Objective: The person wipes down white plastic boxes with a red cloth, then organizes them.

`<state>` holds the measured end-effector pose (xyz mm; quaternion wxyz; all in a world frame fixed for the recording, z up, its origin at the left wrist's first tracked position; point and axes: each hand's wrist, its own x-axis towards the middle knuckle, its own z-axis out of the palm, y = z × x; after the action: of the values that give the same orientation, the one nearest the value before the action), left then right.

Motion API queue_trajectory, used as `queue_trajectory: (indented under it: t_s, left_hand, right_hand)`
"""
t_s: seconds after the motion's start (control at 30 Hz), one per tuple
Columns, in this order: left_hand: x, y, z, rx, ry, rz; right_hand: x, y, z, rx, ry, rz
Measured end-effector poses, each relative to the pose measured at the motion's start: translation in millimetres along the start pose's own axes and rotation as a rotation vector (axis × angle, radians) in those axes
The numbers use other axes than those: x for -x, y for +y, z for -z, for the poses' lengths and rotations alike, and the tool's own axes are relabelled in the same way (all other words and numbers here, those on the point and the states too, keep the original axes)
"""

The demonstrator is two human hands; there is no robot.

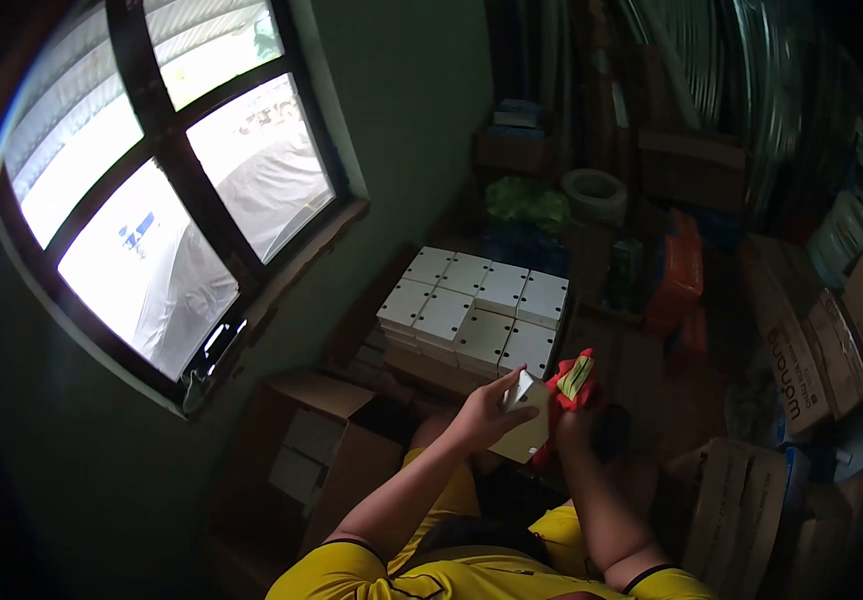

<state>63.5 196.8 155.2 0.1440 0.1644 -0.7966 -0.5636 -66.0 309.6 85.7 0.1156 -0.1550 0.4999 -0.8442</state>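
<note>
My left hand [487, 415] is closed on a white box [526, 437] with a small dark dot near its corner, holding it tilted over my lap. Bunched in my right hand [574, 428] is a red and yellow cloth [580, 376], close against the box's right side. Whether the cloth touches the box I cannot make out. Just beyond both hands, similar white boxes [442, 313] stand stacked in tight rows, dark dots on their tops. Poor light hides most of my right fingers.
An open cardboard carton [340, 400] with white boxes inside stands at left, below the window [252, 170]. More cartons [792, 370] crowd the right. Farther back are an orange object [677, 270], a green plastic bag [527, 205] and a pale ring-shaped object [594, 210].
</note>
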Motion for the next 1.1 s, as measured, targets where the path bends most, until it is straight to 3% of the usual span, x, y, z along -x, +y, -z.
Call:
queue_trajectory:
  t_s: [0.03, 0.1, 0.13, 0.17, 0.2, 0.23, 0.27, 0.3, 0.4, 0.53, 0.57, 0.6, 0.63, 0.73, 0.8, 0.83, 0.9, 1.0, 1.03, 1.07, 1.1]
  left_hand:
    - [-1.8, -12.5, 0.3, 0.073, 0.054, -0.005]
    - [-1.9, -38.8, 2.6, 0.223, 0.158, -0.013]
    - [1.5, -39.3, 10.7, 0.128, 0.258, -0.054]
    - [-0.3, -57.6, 15.4, 0.262, 0.322, -0.046]
    - [-1.6, -75.4, 21.0, 0.394, 0.384, -0.039]
    - [16.5, -28.7, 35.9, 0.411, 0.370, 0.106]
    - [12.4, -58.2, 34.3, 0.533, 0.450, -0.005]
    - [16.3, -67.9, 34.3, 0.592, 0.481, 0.021]
    - [31.1, -90.2, 16.5, 0.793, 0.559, 0.169]
    - [39.5, -85.9, -4.8, 1.238, 0.460, 0.457]
    - [39.5, -79.8, -6.6, 1.347, 0.355, 0.376]
    - [40.5, -71.6, -4.9, 1.283, 0.340, 0.129]
    - [37.5, -63.7, 1.1, 1.217, 0.366, 0.047]
    - [36.5, -51.2, 8.6, 1.002, 0.300, -0.033]
    - [42.1, -61.6, 3.5, 0.755, 0.209, 0.019]
    - [47.3, -49.1, -3.1, 0.688, 0.175, 0.008]
    - [59.5, -34.3, -11.3, 0.687, 0.117, 0.107]
    - [60.6, -32.3, -15.0, 0.699, 0.291, 0.055]
    - [55.7, -41.8, -16.1, 0.721, 0.365, 0.007]
    - [42.5, -67.3, -13.1, 0.747, 0.529, -0.071]
    - [41.5, -57.0, 2.3, 0.762, 0.590, -0.021]
  right_hand:
    - [-9.0, 9.7, 5.2, -0.074, -0.132, -0.031]
    - [-9.9, 10.4, 6.2, 0.359, -0.107, 0.046]
    - [-9.1, 4.2, 2.2, 0.574, -0.092, 0.091]
    - [-18.6, 18.5, 11.0, 0.554, -0.160, 0.219]
    - [-15.8, 7.7, 7.7, 0.454, -0.164, 0.153]
    - [-10.8, -11.7, 0.7, 0.353, -0.166, 0.085]
    - [-7.4, -22.2, -4.7, 0.254, -0.167, 0.014]
    - [-5.8, -22.8, -5.9, 0.301, -0.133, 0.232]
    - [7.4, -50.7, -36.9, 0.046, -0.274, 0.499]
    - [17.2, -36.0, -40.6, 0.348, -0.572, 0.543]
    - [18.8, -28.3, -38.1, 0.456, -0.646, 0.536]
    - [19.3, -22.4, -36.4, 0.565, -0.720, 0.529]
    - [19.2, -17.2, -34.2, 0.677, -0.795, 0.519]
    - [27.0, -11.8, -32.7, 0.166, -0.783, 0.134]
    - [19.7, -0.6, -21.6, 0.051, -0.618, 0.216]
    - [13.2, 4.5, -15.3, -0.111, -0.468, -0.033]
    - [10.5, 0.9, -11.2, -0.315, -0.203, -0.195]
    - [6.6, 18.0, -11.0, -0.179, -0.230, -0.093]
    - [10.4, 25.1, -15.2, -0.195, -0.269, -0.150]
    - [18.7, 29.6, -14.1, 0.033, -0.343, -0.071]
    - [28.6, 25.6, -18.3, 0.258, -0.403, 0.022]
